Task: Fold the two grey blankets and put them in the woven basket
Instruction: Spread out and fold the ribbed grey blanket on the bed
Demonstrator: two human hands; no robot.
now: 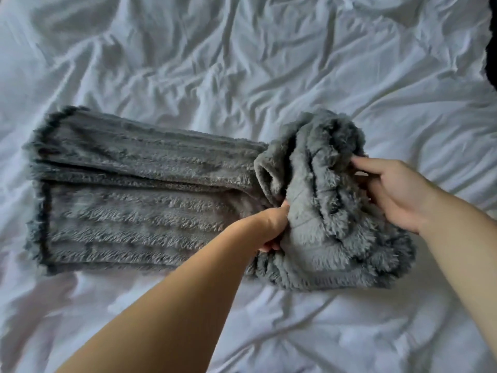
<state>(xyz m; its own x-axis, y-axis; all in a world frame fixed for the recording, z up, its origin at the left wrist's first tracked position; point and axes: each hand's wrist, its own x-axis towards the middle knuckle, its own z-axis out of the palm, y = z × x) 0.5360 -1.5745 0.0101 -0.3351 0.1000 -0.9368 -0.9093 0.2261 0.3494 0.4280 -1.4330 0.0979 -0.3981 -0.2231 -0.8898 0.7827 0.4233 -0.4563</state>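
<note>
A fluffy grey blanket (139,189) lies on the bed as a long folded strip, flat on the left and bunched up into a raised lump at its right end. My left hand (271,224) pinches the near edge of that lump from the left side. On the lump's right side, my right hand (390,192) grips the fabric with its fingers tucked into the folds. Only one grey blanket is in view, and no woven basket shows.
A wrinkled white sheet (242,63) covers the whole bed around the blanket. A dark object (492,49) sits at the far right edge of the view.
</note>
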